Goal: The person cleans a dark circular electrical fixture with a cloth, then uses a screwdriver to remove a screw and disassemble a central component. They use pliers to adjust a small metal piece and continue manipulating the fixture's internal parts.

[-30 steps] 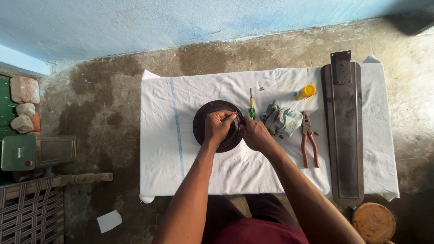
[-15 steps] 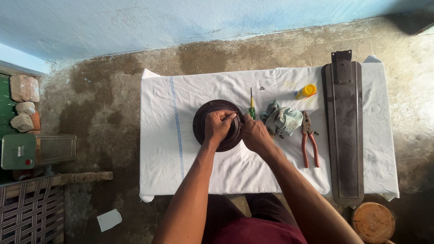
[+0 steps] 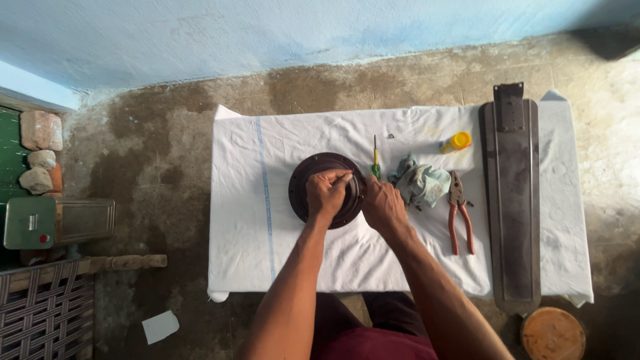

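Both hands (image 3: pixel 353 197) rest on the round, dark brown motor housing (image 3: pixel 308 185).

On the cloth (image 3: pixel 253 200) before you sits the round housing (image 3: pixel 303 183); to its right lie the screwdriver (image 3: pixel 375 157), rag (image 3: pixel 421 183), pliers (image 3: pixel 459 213), then the fan blade (image 3: pixel 512 200).

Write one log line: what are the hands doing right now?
left hand: on round dark disc | right hand: at disc edge | nearby: screwdriver, rag, pliers
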